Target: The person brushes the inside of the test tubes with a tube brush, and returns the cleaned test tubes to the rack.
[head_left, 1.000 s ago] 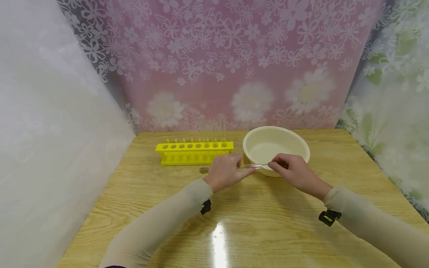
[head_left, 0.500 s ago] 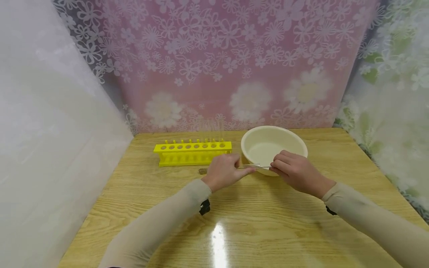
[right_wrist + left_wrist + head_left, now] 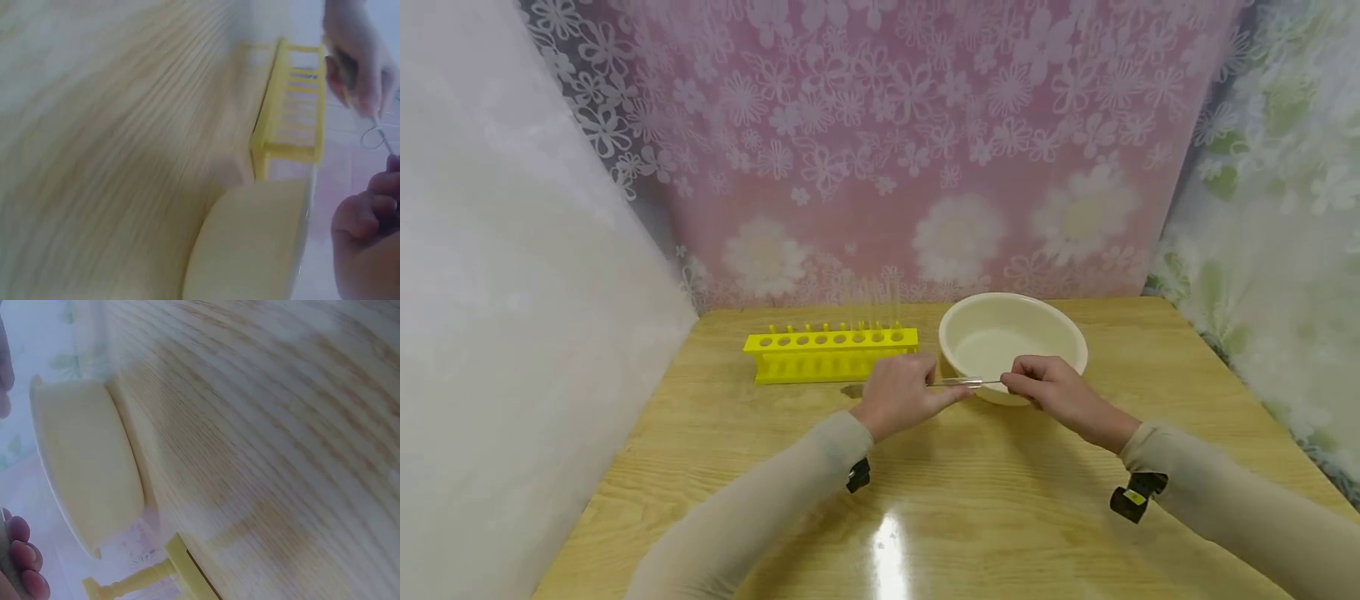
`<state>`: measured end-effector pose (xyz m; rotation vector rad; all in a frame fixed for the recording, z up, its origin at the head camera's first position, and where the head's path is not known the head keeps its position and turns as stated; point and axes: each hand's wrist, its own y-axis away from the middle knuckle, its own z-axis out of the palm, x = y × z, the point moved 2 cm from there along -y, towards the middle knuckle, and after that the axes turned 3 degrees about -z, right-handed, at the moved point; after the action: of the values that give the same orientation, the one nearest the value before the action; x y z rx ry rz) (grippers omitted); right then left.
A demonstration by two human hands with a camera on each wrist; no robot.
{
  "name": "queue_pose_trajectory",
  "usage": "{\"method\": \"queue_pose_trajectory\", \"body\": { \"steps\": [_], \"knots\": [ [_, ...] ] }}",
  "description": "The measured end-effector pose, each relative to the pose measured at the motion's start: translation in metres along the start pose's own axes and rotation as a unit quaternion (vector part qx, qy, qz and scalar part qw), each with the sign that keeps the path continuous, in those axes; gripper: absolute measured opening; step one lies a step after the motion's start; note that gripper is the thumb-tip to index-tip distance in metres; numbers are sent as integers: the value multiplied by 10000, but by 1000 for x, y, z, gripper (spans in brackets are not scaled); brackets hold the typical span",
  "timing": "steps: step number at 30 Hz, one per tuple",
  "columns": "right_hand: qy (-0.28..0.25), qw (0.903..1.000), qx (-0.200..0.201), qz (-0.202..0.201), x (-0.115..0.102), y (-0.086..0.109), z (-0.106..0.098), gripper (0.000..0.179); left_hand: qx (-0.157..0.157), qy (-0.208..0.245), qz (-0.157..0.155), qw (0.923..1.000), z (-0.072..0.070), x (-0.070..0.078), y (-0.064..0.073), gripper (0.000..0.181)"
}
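**Two hands, one test tube, one skinny brush stem**

So the left hand (image 3: 898, 390) has its fingers curled round a clear test tube (image 3: 957, 382), thumb stretched out along the side toward the mouth. The tube lies pretty much sideways, held in the air, its open end pointing at the right hand (image 3: 1051, 392). That one's pinching the thin wire stem of a test tube brush (image 3: 992, 382) between thumb and fingertips, and the stem runs straight into the tube. There's a brownish smudge poking out past the left hand's other side, looks like the bristles, but it's too blurry to swear to.

From the head view, the mouth of the tube lines up with the near rim of a cream plastic basin (image 3: 951, 350). Just left of that sits a yellow test tube rack (image 3: 831, 341) with a row of round holes and pegs along the back; a few clear tubes (image 3: 894, 302) stand upright at its right end.

Everything's on a wood-grain tabletop (image 3: 775, 517), shiny enough to catch a bright streak of light near the front. Behind it hangs a pink-purple floral curtain (image 3: 850, 142), with a plain white sheet (image 3: 512, 250) on the left and a green-and-white floral one (image 3: 1270, 233) on the right.
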<state>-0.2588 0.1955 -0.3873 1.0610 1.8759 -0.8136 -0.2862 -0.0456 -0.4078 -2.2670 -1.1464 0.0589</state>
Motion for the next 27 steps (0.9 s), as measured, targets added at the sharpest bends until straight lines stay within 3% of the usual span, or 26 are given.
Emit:
{"method": "queue_pose_trajectory", "body": {
  "steps": [4, 7, 9, 11, 12, 13, 14, 16, 18, 20, 22, 24, 26, 27],
  "knots": [
    [-1232, 9851, -194, 1182, -6, -1, 0, 35, 52, -50, -23, 10000, 0, 1, 0, 53],
    [-1399, 9786, -246, 1490, -6, -2, 0, 34, 16, -81, -56, 10000, -1, 0, -2, 55],
    [-876, 9890, -140, 1188, -5, -2, 1, 34, -37, -54, -83, 9999, -1, -2, -2, 55],
    [122, 9989, 73, 436, -2, -2, 1, 28, -96, 2, -110, 9999, -1, -3, -3, 55],
    [710, 9972, 210, -83, -1, -1, 1, 23, -135, 51, -127, 9998, -1, -4, -4, 55],
    [1355, 9881, 362, -624, 1, 0, 1, 16, -158, 87, -140, 9997, 0, -4, -4, 55],
    [1962, 9717, 499, -1218, 2, 1, 1, 11, -189, 133, -151, 9996, 0, -5, -4, 55],
    [2991, 9234, 703, -2302, 4, 4, 1, 9, -264, 215, -190, 9992, 1, -6, -3, 55],
    [3652, 8734, 793, -3122, 4, 5, 1, 16, -332, 282, -217, 9988, 1, -7, -1, 55],
    [4004, 8349, 812, -3688, 5, 5, 2, 28, -397, 323, -264, 9983, 1, -8, 1, 55],
    [4163, 8091, 805, -4068, 5, 4, 3, 39, -448, 350, -305, 9979, 1, -8, 4, 55],
    [4212, 7922, 813, -4340, 5, 3, 2, 40, -453, 373, -307, 9978, 2, -7, 4, 55],
    [4222, 7822, 806, -4510, 4, 3, 1, 39, -440, 390, -302, 9978, 2, -6, 4, 55],
    [4223, 7820, 783, -4516, 4, 3, 1, 40, -433, 397, -300, 9978, 2, -6, 4, 55]
  ]
}}
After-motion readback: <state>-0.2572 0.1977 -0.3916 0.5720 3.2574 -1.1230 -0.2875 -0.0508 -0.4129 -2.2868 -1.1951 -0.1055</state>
